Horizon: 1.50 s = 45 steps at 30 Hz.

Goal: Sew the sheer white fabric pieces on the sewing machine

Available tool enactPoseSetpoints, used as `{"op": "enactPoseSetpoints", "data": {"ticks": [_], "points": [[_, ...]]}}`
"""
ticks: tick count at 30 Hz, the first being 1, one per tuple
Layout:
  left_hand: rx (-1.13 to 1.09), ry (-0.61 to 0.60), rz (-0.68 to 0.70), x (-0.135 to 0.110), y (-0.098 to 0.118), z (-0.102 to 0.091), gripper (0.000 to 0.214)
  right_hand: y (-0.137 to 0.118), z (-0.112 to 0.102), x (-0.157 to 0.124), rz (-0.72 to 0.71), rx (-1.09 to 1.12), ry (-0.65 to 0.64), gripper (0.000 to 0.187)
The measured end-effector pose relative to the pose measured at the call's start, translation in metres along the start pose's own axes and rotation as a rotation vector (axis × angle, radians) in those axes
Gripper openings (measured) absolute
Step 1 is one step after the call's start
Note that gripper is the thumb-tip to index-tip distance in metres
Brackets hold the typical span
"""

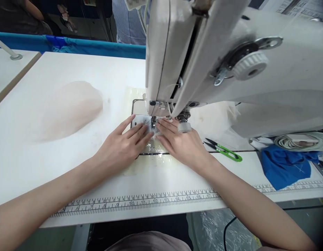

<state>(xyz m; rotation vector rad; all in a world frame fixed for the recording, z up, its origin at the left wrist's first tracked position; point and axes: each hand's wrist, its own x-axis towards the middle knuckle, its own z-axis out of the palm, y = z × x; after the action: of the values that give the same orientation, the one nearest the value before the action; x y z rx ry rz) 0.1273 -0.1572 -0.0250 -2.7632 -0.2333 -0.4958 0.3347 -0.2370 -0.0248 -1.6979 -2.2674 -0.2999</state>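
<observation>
My left hand (pixel 123 143) lies flat on the bed of a white sewing machine (pixel 174 52), its fingers stretched toward the presser foot (pixel 153 122) from the left. From the right, my right hand (pixel 183 143) rests with straight fingers close to the same foot, partly behind the machine's lower knob. Both hands are open, fingertips pressing down. Under them by the needle is a thin, see-through material (pixel 154 134), mostly hidden, whose kind I cannot make out. Left of my left hand, a sheer beige oval piece (pixel 75 108) lies on the white table.
Green thread snips (pixel 225 150) lie right of my right hand. Beyond are a blue cloth (pixel 285 167) and a coil of pale cord (pixel 302 141). A printed ruler (pixel 143 202) runs along the front table edge (pixel 119 220). Pale sheer material (pixel 216 116) lies under the machine arm. People are across the table.
</observation>
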Motion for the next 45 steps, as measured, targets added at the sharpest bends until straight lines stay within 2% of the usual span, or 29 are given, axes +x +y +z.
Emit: {"op": "enactPoseSetpoints", "data": {"ticks": [11, 18, 22, 28, 39, 45], "points": [[-0.002, -0.022, -0.022, 0.001, 0.0, 0.001, 0.04, 0.001, 0.003, 0.0, -0.012, -0.016, 0.028, 0.03], [-0.017, -0.004, -0.047, 0.0, -0.001, 0.005, 0.04, -0.002, -0.005, -0.004, -0.121, 0.048, 0.072, 0.03], [-0.019, 0.01, -0.05, -0.001, 0.0, 0.005, 0.038, -0.008, -0.005, -0.004, -0.128, -0.029, 0.124, 0.019], [-0.049, 0.054, -0.036, -0.003, 0.004, 0.002, 0.034, -0.008, -0.001, -0.006, -0.189, -0.095, 0.201, 0.025], [-0.102, 0.031, -0.058, -0.004, 0.004, 0.0, 0.035, -0.008, -0.002, -0.005, -0.222, -0.094, 0.206, 0.028], [-0.061, 0.033, -0.057, -0.001, 0.003, 0.0, 0.033, -0.008, 0.0, -0.005, -0.213, -0.106, 0.225, 0.027]]}}
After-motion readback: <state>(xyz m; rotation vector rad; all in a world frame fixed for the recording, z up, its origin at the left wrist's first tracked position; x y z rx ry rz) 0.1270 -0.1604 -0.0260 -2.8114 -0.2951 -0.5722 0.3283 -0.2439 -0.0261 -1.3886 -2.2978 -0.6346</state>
